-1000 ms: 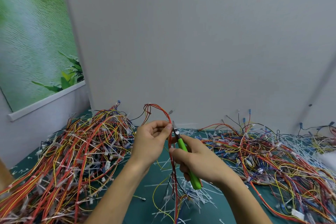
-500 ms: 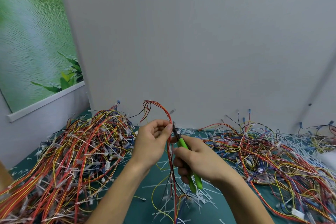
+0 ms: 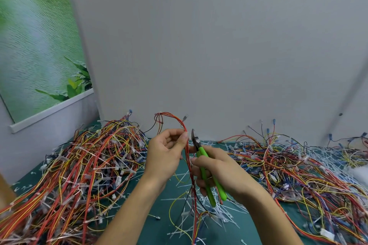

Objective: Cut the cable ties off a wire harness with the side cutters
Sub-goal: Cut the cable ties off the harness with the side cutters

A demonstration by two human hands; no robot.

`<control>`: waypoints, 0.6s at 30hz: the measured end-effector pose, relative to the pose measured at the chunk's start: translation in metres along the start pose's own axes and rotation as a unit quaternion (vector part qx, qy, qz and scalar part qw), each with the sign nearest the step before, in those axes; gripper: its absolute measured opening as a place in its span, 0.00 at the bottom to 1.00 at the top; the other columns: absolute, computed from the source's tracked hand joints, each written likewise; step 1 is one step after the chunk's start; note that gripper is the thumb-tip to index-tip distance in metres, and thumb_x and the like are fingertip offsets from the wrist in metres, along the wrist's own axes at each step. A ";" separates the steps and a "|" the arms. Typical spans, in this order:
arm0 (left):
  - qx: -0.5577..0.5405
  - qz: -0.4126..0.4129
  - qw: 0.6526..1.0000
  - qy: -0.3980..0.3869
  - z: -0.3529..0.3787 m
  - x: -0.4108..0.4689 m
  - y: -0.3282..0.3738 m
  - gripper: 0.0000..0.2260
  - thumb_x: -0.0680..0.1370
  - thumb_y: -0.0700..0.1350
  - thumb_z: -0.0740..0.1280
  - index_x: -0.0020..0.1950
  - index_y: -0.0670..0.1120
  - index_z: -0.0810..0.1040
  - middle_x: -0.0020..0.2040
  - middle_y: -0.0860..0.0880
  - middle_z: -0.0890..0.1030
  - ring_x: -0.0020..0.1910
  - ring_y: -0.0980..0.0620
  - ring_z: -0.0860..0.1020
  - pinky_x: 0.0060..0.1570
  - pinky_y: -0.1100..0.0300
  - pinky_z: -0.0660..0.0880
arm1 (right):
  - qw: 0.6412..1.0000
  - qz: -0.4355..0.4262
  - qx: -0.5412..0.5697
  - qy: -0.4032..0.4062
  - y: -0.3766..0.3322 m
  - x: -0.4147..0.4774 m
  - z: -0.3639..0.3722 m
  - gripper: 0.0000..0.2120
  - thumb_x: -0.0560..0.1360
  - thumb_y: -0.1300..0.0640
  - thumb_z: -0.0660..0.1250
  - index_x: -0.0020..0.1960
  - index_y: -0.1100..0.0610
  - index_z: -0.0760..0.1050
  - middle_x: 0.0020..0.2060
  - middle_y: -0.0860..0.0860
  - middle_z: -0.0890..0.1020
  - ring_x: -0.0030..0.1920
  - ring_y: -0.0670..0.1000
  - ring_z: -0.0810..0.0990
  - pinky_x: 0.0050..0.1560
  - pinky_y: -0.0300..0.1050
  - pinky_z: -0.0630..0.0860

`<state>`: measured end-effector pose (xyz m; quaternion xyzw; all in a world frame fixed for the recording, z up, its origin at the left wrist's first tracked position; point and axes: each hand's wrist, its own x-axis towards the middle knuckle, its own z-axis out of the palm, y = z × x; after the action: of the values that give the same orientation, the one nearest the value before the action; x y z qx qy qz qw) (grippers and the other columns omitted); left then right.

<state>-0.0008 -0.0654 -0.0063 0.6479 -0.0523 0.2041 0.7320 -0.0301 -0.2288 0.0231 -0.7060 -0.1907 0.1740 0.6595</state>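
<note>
— What does the head camera show of the hands?

— The left hand (image 3: 167, 153) pinches the wire harness (image 3: 194, 211) between thumb and forefinger. The right hand (image 3: 221, 171) has its fingers curled round the green handles of the side cutters (image 3: 201, 150).

— Where is the harness?

— Held upright between the two hands. Its red wires arch over the left hand, and the lower end trails down to the green table (image 3: 163, 225).

— And the cutters?

— Tip pointing up, just to the right of the harness, beside the left thumb. I cannot tell whether the blades touch a wire.

— What else is there?

— A left pile of wires (image 3: 79, 165), a right pile of wires (image 3: 298, 175), loose white ties (image 3: 225, 213) under the right hand, and a grey wall (image 3: 219, 45) behind.
</note>
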 end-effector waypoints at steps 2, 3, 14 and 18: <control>-0.002 0.001 1.000 0.006 0.000 0.001 -0.001 0.02 0.77 0.44 0.73 0.49 0.49 0.84 0.41 0.53 0.86 0.38 0.59 0.82 0.33 0.65 0.76 | 1.000 -0.007 -0.020 0.000 -0.002 -0.002 0.001 0.02 0.81 0.62 0.64 0.51 0.60 0.74 0.35 0.56 0.74 0.32 0.54 0.73 0.31 0.48 0.75; -0.005 0.002 1.000 0.006 0.001 0.001 -0.001 0.01 0.77 0.44 0.73 0.48 0.49 0.84 0.40 0.53 0.85 0.37 0.58 0.82 0.32 0.65 0.76 | 1.000 -0.008 -0.027 0.001 -0.003 -0.002 0.001 0.02 0.82 0.62 0.64 0.50 0.59 0.75 0.36 0.56 0.74 0.32 0.54 0.74 0.32 0.49 0.75; -0.003 0.002 1.000 0.002 0.000 0.000 0.002 0.02 0.77 0.43 0.74 0.47 0.49 0.85 0.41 0.50 0.86 0.39 0.55 0.83 0.33 0.64 0.76 | 0.995 -0.028 -0.099 -0.006 0.002 0.000 -0.003 0.01 0.81 0.56 0.66 0.50 0.52 0.75 0.35 0.52 0.74 0.33 0.52 0.74 0.33 0.49 0.76; 0.011 0.025 1.000 0.002 0.000 -0.001 0.004 0.04 0.77 0.43 0.74 0.45 0.53 0.86 0.41 0.50 0.87 0.39 0.56 0.84 0.36 0.67 0.76 | 0.984 -0.043 -0.171 0.015 0.006 0.001 -0.006 0.05 0.80 0.52 0.67 0.54 0.43 0.76 0.32 0.47 0.74 0.30 0.49 0.74 0.36 0.50 0.76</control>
<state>-0.0026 -0.0655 -0.0030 0.6542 -0.0643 0.2240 0.7195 -0.0260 -0.2335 0.0178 -0.8018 -0.2379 0.1001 0.5390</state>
